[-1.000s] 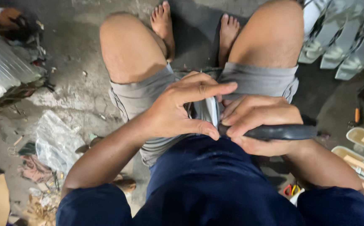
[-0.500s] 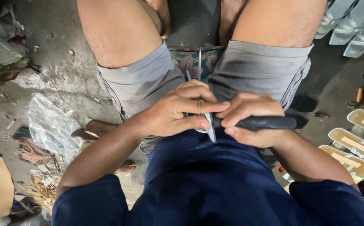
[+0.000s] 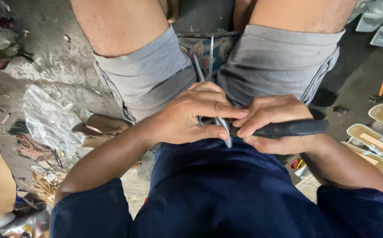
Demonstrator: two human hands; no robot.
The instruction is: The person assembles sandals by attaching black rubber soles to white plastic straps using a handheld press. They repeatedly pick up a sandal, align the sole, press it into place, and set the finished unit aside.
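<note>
Meanwhile, my left hand (image 3: 191, 117) pinched thin grey straps (image 3: 221, 128) between closed fingers (image 3: 226, 112). Just beside them, my right hand (image 3: 273, 123) gripped a black-handled tool (image 3: 295, 128), its tip touching the straps.

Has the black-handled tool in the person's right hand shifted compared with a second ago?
Cannot tell: the black-handled tool lies crosswise in the right hand over the lap as before; the camera itself moved.
</note>
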